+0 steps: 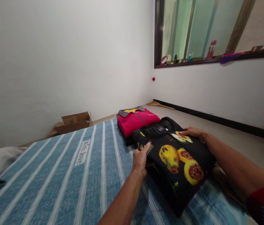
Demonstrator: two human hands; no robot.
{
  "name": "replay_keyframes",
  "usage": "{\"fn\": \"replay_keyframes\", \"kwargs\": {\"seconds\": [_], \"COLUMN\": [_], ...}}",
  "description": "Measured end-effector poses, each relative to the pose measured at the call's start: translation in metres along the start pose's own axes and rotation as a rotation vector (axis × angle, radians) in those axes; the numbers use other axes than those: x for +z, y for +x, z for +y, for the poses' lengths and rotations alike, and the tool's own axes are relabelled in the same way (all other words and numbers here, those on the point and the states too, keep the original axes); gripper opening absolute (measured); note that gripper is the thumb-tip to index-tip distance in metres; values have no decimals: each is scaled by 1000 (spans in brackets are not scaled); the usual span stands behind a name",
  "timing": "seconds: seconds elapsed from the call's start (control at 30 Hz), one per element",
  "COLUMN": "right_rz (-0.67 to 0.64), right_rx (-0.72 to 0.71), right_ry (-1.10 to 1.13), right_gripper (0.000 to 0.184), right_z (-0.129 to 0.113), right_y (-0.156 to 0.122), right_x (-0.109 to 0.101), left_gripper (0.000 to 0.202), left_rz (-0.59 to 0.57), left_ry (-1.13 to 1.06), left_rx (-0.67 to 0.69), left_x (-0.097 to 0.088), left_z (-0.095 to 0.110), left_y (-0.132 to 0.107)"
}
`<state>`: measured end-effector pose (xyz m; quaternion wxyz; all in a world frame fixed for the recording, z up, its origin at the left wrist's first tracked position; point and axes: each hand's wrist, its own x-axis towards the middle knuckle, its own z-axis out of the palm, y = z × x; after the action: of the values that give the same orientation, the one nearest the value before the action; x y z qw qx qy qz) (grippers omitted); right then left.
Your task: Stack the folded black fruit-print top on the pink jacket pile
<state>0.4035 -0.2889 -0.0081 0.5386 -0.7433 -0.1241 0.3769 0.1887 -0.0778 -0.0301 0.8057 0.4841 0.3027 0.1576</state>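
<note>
I've got the folded black fruit-print shirt between both hands on the striped bed: left hand pinches its near-left edge, right hand lies flat on the far-right side (long axis runs away from me).

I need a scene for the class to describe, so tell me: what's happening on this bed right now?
A person is handling a folded black shirt with a fruit print on a blue striped mattress. The left hand holds its near-left edge, while the right hand lies flat on its far side. Just beyond it sits a folded pink garment on top of another piece of clothing. A cardboard box stands by the wall.
</note>
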Motion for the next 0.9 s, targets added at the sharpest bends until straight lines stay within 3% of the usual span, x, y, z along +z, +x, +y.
{"fn": "replay_keyframes", "kwargs": {"seconds": [0.3, 0.57, 0.7, 0.8, 0.9], "right_rz": [101, 165, 255, 326, 428], "right_rx": [62, -19, -41, -58, -111], "right_ry": [-77, -119, -219, -296, -390], "right_gripper": [45, 26, 28, 30, 29], "right_z": [-32, -56, -39, -29, -37], "right_y": [18, 33, 37, 39, 37], "right_x": [2, 8, 17, 22, 24], "left_gripper": [38, 44, 41, 39, 35], "left_rz": [-22, -12, 87, 70, 44], "left_ry": [-137, -134, -25, 21, 87], "left_rx": [-82, 242, 92, 9, 9], "left_x": [5, 7, -4, -10, -13], "left_z": [22, 31, 22, 17, 19], "left_y": [16, 9, 13, 15, 15]}}
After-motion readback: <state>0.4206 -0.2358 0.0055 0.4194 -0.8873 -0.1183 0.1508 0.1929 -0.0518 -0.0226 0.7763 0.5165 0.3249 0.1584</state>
